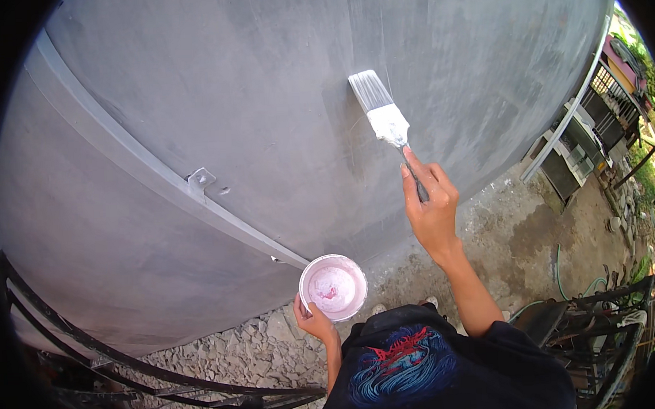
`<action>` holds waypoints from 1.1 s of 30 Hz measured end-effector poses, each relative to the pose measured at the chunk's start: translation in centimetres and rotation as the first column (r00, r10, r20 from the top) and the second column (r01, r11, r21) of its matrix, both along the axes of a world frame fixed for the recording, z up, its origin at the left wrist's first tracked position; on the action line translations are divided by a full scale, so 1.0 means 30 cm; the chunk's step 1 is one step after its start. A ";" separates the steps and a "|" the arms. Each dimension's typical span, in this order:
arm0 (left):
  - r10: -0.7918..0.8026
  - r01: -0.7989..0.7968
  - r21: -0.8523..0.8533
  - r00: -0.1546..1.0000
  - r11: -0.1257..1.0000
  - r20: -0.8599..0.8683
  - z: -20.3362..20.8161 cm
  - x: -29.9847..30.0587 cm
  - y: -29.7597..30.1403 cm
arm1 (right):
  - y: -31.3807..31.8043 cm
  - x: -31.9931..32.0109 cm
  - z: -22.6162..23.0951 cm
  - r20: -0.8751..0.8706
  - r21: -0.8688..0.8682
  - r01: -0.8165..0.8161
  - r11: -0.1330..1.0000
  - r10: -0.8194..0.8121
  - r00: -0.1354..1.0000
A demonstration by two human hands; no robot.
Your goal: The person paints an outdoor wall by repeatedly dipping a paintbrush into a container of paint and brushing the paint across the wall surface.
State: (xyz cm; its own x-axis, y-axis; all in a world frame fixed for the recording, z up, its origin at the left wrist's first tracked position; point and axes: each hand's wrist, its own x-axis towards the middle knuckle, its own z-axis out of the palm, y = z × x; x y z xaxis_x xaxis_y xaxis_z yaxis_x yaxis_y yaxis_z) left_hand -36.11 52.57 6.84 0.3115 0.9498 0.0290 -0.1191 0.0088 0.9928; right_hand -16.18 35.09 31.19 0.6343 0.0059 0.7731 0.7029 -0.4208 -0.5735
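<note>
My right hand (pixel 431 207) grips the handle of a flat paintbrush (pixel 380 108), its bristles and ferrule coated in pale grey paint and pressed against a large grey curved wall (pixel 264 83). Lower down, my left hand (pixel 315 323) holds a small round pink-white paint tub (pixel 333 287) by its rim, close to the wall's base. The tub has a thin layer of whitish paint inside.
A grey pipe (pixel 158 179) with a bracket runs diagonally across the wall. Gravel (pixel 253 350) lies below. Black metal railings (pixel 130 374) curve at lower left. At right stand metal frames, a green hose (pixel 561 282), crates and plants.
</note>
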 end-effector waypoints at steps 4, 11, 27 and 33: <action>0.006 -0.006 -0.024 1.000 1.000 0.011 0.007 -0.001 -0.010 | 0.004 0.017 -0.389 -0.308 -0.178 -0.104 0.979 0.045 0.950; 0.023 -0.023 0.008 1.000 1.000 0.016 0.026 -0.022 0.028 | -0.051 -0.022 -0.521 -0.540 -0.247 -0.182 0.952 0.021 0.842; 0.007 -0.007 0.020 1.000 1.000 0.007 0.044 -0.037 -0.007 | 0.075 0.010 0.334 0.136 0.069 -0.122 0.990 0.112 0.984; 0.067 -0.068 0.046 0.997 0.997 0.025 0.033 -0.082 0.001 | 0.115 -0.012 -0.177 -0.119 -0.106 -0.203 0.974 0.190 0.975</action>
State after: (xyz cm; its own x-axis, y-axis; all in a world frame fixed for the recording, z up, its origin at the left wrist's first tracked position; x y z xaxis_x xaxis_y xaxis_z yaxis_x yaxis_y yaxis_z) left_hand -38.56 52.61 7.83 0.2452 0.9661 0.0804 -0.1409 -0.0465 0.9889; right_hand -16.55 38.53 25.89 0.6910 0.2246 0.6871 0.7154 -0.3492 -0.6053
